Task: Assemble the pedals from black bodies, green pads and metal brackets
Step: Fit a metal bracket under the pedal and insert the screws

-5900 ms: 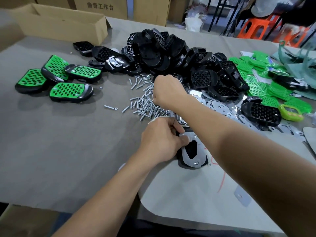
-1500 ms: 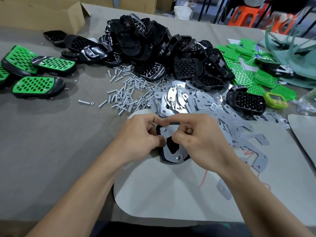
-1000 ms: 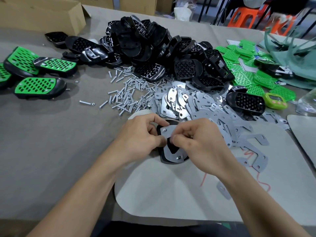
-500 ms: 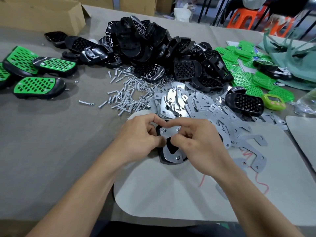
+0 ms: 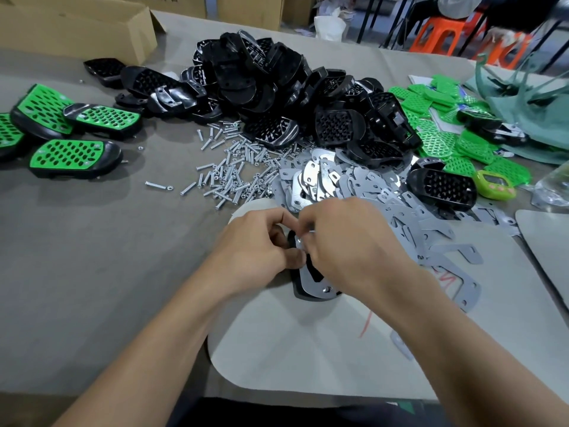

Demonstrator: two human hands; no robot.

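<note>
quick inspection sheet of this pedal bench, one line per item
surface: grey table cover, pale mat under the work
job's things: black body with metal bracket on it, on the mat; heaps of black bodies, loose brackets, green pads, screws; finished pedals far left
clutter: yellow-green device, cardboard box
grippers: left hand grips the black body's edge; right hand pinches at the metal bracket's top
cables: nothing seen
surroundings: orange stools, cartons behind

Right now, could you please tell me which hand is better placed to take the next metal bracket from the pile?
Probably the right hand: the loose metal brackets lie just beyond it and to its right, whereas the left hand grips the pedal on the side away from them.
</note>
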